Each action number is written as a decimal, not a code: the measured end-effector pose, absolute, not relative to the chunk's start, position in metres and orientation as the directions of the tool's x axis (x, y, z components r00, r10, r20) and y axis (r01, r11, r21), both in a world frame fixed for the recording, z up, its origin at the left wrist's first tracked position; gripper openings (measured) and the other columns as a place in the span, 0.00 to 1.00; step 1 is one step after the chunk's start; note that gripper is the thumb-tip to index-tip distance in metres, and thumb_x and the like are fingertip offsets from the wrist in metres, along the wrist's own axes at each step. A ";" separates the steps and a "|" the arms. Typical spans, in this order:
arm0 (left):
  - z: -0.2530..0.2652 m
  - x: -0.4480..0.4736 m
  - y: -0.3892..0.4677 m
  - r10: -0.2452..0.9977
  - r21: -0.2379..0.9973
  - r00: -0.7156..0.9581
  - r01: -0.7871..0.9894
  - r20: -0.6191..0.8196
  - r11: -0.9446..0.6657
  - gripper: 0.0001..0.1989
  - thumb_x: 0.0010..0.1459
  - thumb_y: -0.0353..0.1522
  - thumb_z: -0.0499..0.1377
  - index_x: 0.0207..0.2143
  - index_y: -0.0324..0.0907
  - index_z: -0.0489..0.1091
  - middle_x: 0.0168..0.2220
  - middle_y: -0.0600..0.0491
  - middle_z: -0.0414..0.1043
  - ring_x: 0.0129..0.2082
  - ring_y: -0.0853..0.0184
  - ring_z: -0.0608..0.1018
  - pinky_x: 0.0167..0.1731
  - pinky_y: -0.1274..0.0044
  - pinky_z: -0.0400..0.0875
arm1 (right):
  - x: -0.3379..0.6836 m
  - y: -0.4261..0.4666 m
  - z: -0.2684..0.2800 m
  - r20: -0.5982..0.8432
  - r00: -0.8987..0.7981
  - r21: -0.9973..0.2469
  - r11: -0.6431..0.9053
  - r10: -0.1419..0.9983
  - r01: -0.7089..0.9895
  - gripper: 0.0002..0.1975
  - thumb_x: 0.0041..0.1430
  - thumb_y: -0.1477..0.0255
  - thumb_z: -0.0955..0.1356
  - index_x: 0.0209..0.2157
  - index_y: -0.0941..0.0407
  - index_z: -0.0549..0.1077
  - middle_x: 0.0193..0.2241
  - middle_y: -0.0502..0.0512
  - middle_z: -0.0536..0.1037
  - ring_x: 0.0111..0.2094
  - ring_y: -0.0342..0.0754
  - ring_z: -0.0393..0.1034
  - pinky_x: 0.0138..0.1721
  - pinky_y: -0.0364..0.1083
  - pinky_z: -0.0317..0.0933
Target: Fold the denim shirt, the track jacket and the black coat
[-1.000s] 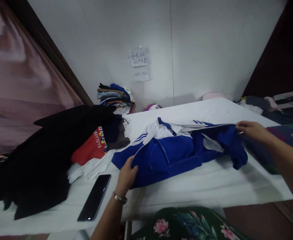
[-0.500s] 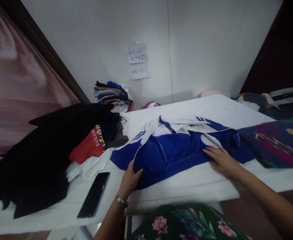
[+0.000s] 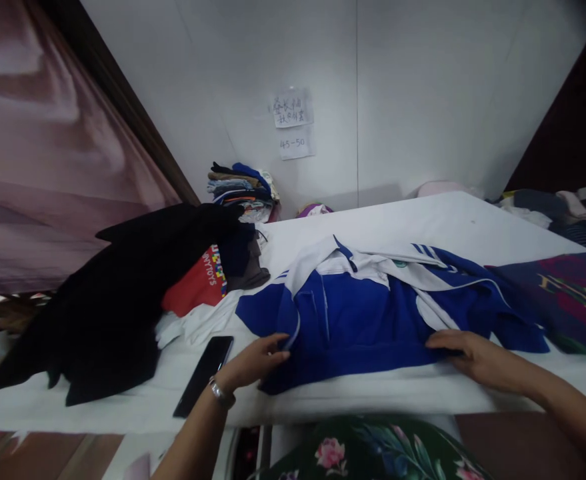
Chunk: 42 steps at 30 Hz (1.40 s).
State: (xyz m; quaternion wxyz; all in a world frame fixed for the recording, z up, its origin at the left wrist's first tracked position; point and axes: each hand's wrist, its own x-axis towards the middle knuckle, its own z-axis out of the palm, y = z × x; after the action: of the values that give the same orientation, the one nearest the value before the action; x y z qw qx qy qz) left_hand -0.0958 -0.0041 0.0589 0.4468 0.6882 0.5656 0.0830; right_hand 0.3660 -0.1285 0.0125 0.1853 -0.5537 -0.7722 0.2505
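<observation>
A blue and white zip jacket (image 3: pixel 357 320) with striped sleeves lies spread open on the white table in front of me, collar away from me, its lining side up. My left hand (image 3: pixel 259 360), a metal watch or bracelet on its wrist, pinches the jacket's left front edge near the bottom corner. At the hem on the right, my right hand (image 3: pixel 475 357) has its fingers closed on the blue cloth; the thumb is partly hidden. The jacket's right sleeve reaches toward a dark printed garment.
A black phone (image 3: pixel 203 375) lies left of my left hand. Beyond it are a black garment (image 3: pixel 117 307), a red garment (image 3: pixel 197 287) and white cloth. A folded clothes stack (image 3: pixel 243 190) stands by the wall, under paper notes (image 3: pixel 293 123). The dark printed garment (image 3: pixel 563 293) lies right.
My right hand has gone from resting with fingers stretched out to gripping the hem. The jacket's right front now lies further outward, its lining smoother. My view has turned slightly left.
</observation>
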 end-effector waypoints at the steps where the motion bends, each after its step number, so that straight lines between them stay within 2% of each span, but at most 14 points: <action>1: 0.055 -0.091 -0.001 0.799 0.738 0.398 0.670 -0.451 0.082 0.24 0.49 0.42 0.59 0.48 0.42 0.71 0.30 0.52 0.76 0.24 0.66 0.76 0.25 0.76 0.70 | 0.369 -0.123 0.014 0.006 -0.288 -0.647 0.223 0.958 0.729 0.19 0.52 0.73 0.63 0.43 0.44 0.77 0.46 0.51 0.77 0.46 0.55 0.72 0.45 0.51 0.69; 3: 0.051 -0.082 0.015 0.822 0.769 0.382 0.630 -0.422 0.102 0.26 0.52 0.45 0.56 0.50 0.40 0.70 0.29 0.52 0.75 0.22 0.68 0.75 0.22 0.77 0.68 | 0.377 -0.104 0.022 0.038 -0.191 -0.697 0.163 0.981 0.698 0.15 0.55 0.67 0.63 0.42 0.46 0.77 0.44 0.52 0.78 0.45 0.56 0.73 0.44 0.51 0.69; 5: 0.050 -0.074 0.042 0.931 0.749 0.281 0.662 -0.231 -0.014 0.25 0.55 0.45 0.54 0.49 0.40 0.70 0.29 0.52 0.75 0.24 0.68 0.75 0.25 0.77 0.68 | 0.384 -0.076 0.031 0.132 -0.075 -0.652 0.144 0.988 0.745 0.16 0.57 0.64 0.61 0.41 0.50 0.78 0.42 0.54 0.79 0.44 0.56 0.73 0.46 0.52 0.68; 8: 0.054 -0.060 0.091 0.968 0.570 0.245 0.788 0.054 -0.231 0.18 0.56 0.41 0.54 0.45 0.42 0.73 0.35 0.51 0.77 0.34 0.64 0.77 0.36 0.75 0.69 | 0.388 -0.021 0.042 0.296 -0.038 -0.462 0.177 0.954 0.869 0.17 0.58 0.66 0.60 0.41 0.54 0.77 0.42 0.57 0.78 0.45 0.55 0.71 0.49 0.53 0.64; 10: 0.054 -0.047 0.122 0.958 0.453 0.256 0.844 0.133 -0.288 0.16 0.58 0.38 0.53 0.44 0.43 0.74 0.41 0.50 0.77 0.42 0.62 0.76 0.44 0.74 0.67 | 0.386 0.017 0.043 0.351 -0.100 -0.314 0.217 0.931 0.924 0.18 0.59 0.67 0.59 0.41 0.55 0.77 0.43 0.59 0.77 0.47 0.55 0.70 0.50 0.53 0.62; 13: 0.046 -0.024 0.163 0.961 0.365 0.254 0.889 0.113 -0.278 0.17 0.60 0.35 0.51 0.48 0.40 0.72 0.49 0.47 0.73 0.49 0.62 0.73 0.49 0.76 0.63 | 0.377 0.064 0.035 0.318 -0.151 -0.134 0.202 0.936 0.970 0.18 0.60 0.69 0.59 0.44 0.58 0.76 0.46 0.62 0.76 0.48 0.55 0.68 0.52 0.52 0.59; 16: 0.031 -0.005 0.193 0.966 0.349 0.257 0.902 0.037 -0.253 0.21 0.61 0.38 0.51 0.52 0.36 0.68 0.54 0.43 0.69 0.51 0.61 0.72 0.50 0.75 0.62 | 0.370 0.094 0.024 0.208 -0.174 -0.047 0.187 0.963 0.981 0.15 0.58 0.69 0.63 0.43 0.58 0.75 0.46 0.63 0.76 0.48 0.56 0.68 0.49 0.50 0.60; 21: 0.009 0.008 0.223 0.966 0.329 0.251 0.920 -0.070 -0.215 0.26 0.57 0.42 0.54 0.53 0.35 0.67 0.53 0.39 0.68 0.52 0.56 0.71 0.48 0.73 0.63 | 0.383 0.141 0.036 0.037 0.018 -0.155 -0.012 0.999 0.988 0.10 0.56 0.68 0.64 0.30 0.55 0.77 0.32 0.55 0.80 0.37 0.49 0.71 0.38 0.43 0.60; 23: 0.004 0.010 0.231 0.969 0.323 0.234 0.926 -0.084 -0.196 0.25 0.55 0.40 0.56 0.53 0.36 0.67 0.54 0.39 0.68 0.52 0.56 0.71 0.48 0.73 0.62 | 0.398 0.169 0.051 0.052 0.129 -0.182 -0.117 0.990 0.976 0.14 0.59 0.67 0.61 0.34 0.56 0.77 0.33 0.54 0.80 0.36 0.48 0.71 0.36 0.42 0.60; 26: 0.001 0.013 0.239 0.979 0.321 0.183 0.936 -0.095 -0.144 0.23 0.56 0.36 0.55 0.53 0.37 0.67 0.53 0.42 0.68 0.52 0.58 0.71 0.48 0.74 0.62 | 0.416 0.207 0.067 0.094 0.319 -0.185 -0.298 0.943 0.936 0.20 0.61 0.65 0.58 0.41 0.62 0.76 0.38 0.62 0.78 0.39 0.52 0.72 0.37 0.44 0.61; 29: 0.000 0.017 0.245 0.987 0.328 0.135 0.940 -0.092 -0.098 0.22 0.59 0.41 0.52 0.51 0.38 0.69 0.51 0.43 0.71 0.50 0.59 0.73 0.46 0.74 0.64 | 0.420 0.224 0.059 0.131 0.430 -0.203 -0.400 0.893 0.894 0.25 0.60 0.62 0.60 0.51 0.63 0.70 0.46 0.68 0.75 0.46 0.58 0.69 0.43 0.50 0.61; 32: 0.000 0.018 0.250 0.989 0.339 0.118 0.937 -0.090 -0.080 0.26 0.62 0.47 0.44 0.45 0.39 0.72 0.46 0.44 0.75 0.46 0.58 0.75 0.42 0.73 0.65 | 0.412 0.220 0.040 0.152 0.352 -0.225 -0.315 0.924 0.922 0.23 0.61 0.64 0.60 0.54 0.60 0.68 0.51 0.63 0.72 0.51 0.55 0.66 0.49 0.49 0.58; 36: 0.003 0.019 0.260 0.989 0.341 0.119 0.936 -0.091 -0.082 0.31 0.64 0.45 0.36 0.40 0.37 0.74 0.44 0.41 0.75 0.46 0.58 0.75 0.41 0.73 0.65 | 0.405 0.196 0.032 0.159 0.198 -0.207 -0.163 0.967 0.965 0.19 0.62 0.64 0.58 0.44 0.57 0.76 0.47 0.58 0.75 0.49 0.51 0.67 0.48 0.45 0.58; 42: 0.001 0.025 0.265 0.980 0.332 0.163 0.936 -0.117 -0.116 0.20 0.60 0.41 0.50 0.43 0.39 0.74 0.48 0.44 0.74 0.47 0.60 0.74 0.42 0.76 0.65 | 0.411 0.138 0.026 0.024 0.091 -0.059 -0.089 0.996 0.994 0.27 0.57 0.53 0.60 0.50 0.55 0.71 0.43 0.59 0.77 0.41 0.54 0.71 0.38 0.47 0.61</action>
State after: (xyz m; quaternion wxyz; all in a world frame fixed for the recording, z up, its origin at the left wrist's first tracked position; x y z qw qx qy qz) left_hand 0.0247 0.2651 0.0010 0.1664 0.7441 0.6437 0.0653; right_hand 0.4105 0.1380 0.0258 0.0298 -0.7379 -0.6741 0.0109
